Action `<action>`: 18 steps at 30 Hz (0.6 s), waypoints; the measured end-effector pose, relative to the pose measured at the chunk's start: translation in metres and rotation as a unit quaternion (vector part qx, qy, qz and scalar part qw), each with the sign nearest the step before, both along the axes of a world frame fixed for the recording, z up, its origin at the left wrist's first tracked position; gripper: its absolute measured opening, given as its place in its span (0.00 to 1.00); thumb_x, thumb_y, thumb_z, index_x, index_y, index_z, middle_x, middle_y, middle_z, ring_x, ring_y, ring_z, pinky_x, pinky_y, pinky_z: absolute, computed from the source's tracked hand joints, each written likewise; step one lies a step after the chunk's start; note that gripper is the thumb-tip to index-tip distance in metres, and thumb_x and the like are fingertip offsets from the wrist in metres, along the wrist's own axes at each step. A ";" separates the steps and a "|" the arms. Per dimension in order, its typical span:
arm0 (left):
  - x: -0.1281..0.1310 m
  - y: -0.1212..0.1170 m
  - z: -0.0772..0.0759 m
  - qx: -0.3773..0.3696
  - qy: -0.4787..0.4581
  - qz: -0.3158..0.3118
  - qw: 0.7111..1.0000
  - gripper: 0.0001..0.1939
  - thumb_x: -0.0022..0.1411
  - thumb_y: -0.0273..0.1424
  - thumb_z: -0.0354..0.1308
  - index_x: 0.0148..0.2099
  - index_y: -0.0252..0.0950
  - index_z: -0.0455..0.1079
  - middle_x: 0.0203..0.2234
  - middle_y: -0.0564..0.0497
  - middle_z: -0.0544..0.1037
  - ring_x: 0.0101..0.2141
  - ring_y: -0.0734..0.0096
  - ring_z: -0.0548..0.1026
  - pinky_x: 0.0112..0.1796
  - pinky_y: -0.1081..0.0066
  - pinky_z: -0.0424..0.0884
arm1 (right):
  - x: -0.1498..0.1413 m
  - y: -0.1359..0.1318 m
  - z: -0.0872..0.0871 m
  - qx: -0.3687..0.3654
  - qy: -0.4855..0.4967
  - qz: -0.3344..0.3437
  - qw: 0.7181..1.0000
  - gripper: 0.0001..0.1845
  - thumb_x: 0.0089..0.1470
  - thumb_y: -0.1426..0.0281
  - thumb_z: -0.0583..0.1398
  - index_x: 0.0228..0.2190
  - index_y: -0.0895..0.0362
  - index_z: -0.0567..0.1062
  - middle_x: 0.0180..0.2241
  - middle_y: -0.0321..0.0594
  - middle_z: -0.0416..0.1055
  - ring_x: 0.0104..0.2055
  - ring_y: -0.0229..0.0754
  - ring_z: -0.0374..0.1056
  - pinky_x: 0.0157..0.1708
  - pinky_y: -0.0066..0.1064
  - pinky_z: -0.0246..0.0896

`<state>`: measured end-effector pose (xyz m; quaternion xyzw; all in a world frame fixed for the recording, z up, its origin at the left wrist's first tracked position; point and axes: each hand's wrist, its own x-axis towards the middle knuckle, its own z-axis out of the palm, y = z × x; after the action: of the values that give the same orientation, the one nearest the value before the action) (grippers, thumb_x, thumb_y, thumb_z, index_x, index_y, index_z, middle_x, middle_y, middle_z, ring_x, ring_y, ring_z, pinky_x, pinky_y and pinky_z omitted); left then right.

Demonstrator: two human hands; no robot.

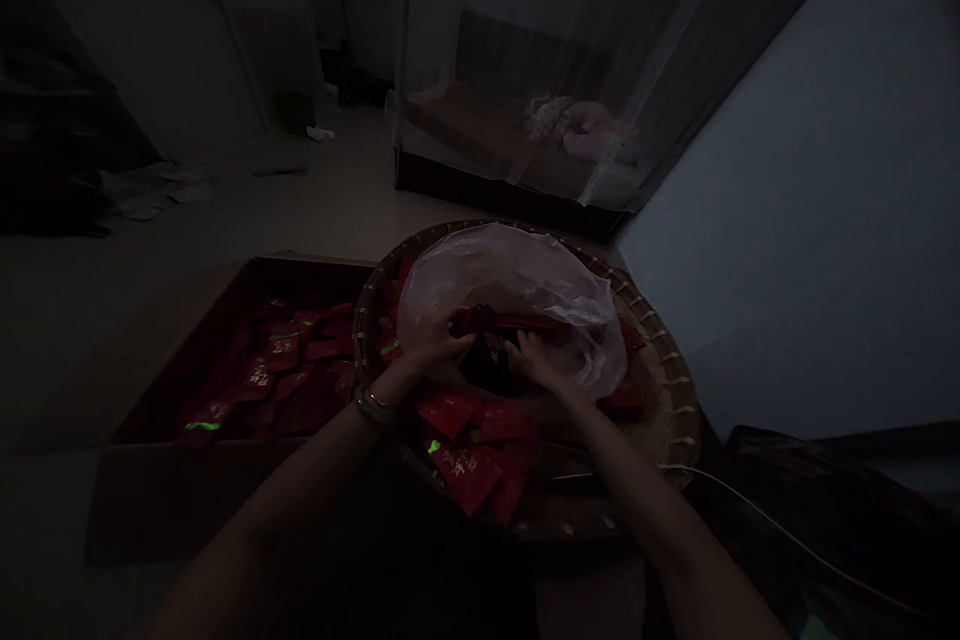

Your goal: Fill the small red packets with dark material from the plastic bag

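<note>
Over a clear plastic bag [517, 265] in a round woven tray [679, 400], both my hands work close together. My left hand [442, 340] is closed on the left end of a red packet [517, 322]. My right hand [532, 358] has its fingers curled at the packet's lower edge, above dark contents [487, 368] in the bag. What its fingertips grip is too dark to make out. Several red packets with gold print [469, 470] lie in the tray nearest me, below my hands.
A cardboard box [187, 460] of red printed packets stands left of the tray. A white cord [780, 510] runs from the tray to the lower right. A netted bed [487, 150] stands beyond, and a pale wall [817, 170] rises at right. The room is dim.
</note>
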<state>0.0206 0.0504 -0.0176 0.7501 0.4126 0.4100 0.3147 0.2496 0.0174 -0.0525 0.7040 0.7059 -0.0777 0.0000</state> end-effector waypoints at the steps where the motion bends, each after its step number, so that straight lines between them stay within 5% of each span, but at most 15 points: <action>1: 0.000 0.000 0.001 0.000 0.003 -0.001 1.000 0.23 0.50 0.31 0.64 0.50 0.35 0.71 0.37 0.48 0.79 0.37 0.66 0.76 0.39 0.69 0.73 | -0.006 -0.004 0.002 0.002 0.024 0.025 0.999 0.22 0.63 0.64 0.48 0.54 0.59 0.66 0.54 0.52 0.66 0.54 0.49 0.63 0.52 0.39 0.56; 7: -0.002 -0.002 0.004 -0.010 -0.003 -0.011 1.000 0.22 0.52 0.34 0.63 0.50 0.35 0.71 0.38 0.48 0.79 0.36 0.66 0.76 0.38 0.69 0.73 | -0.032 -0.014 0.011 0.032 0.282 0.209 0.936 0.20 0.63 0.66 0.47 0.54 0.54 0.66 0.56 0.43 0.65 0.57 0.41 0.61 0.57 0.37 0.54; 12: -0.002 0.001 -0.001 -0.011 0.002 -0.004 1.000 0.23 0.51 0.33 0.63 0.51 0.35 0.71 0.39 0.47 0.79 0.37 0.66 0.76 0.38 0.68 0.73 | -0.047 -0.017 0.015 0.014 0.263 0.264 0.928 0.22 0.55 0.68 0.58 0.52 0.57 0.70 0.55 0.47 0.66 0.56 0.47 0.62 0.56 0.41 0.56; 15: -0.002 0.002 -0.002 -0.005 0.013 -0.008 1.000 0.24 0.51 0.32 0.63 0.52 0.35 0.70 0.40 0.47 0.79 0.37 0.66 0.76 0.39 0.68 0.73 | -0.049 -0.024 0.032 -0.064 0.241 0.319 0.914 0.21 0.51 0.74 0.58 0.48 0.57 0.73 0.49 0.44 0.72 0.50 0.46 0.68 0.51 0.36 0.61; 18: -0.002 0.001 0.000 0.002 0.002 -0.030 1.000 0.24 0.51 0.33 0.63 0.52 0.35 0.70 0.40 0.47 0.79 0.38 0.66 0.76 0.39 0.69 0.73 | -0.037 -0.030 0.055 -0.093 0.159 0.295 0.938 0.21 0.48 0.76 0.58 0.45 0.57 0.76 0.49 0.46 0.73 0.49 0.49 0.69 0.50 0.38 0.61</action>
<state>0.0185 0.0509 -0.0174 0.7639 0.3897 0.3996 0.3240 0.2125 -0.0122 0.0023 0.4396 0.8622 -0.2506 -0.0235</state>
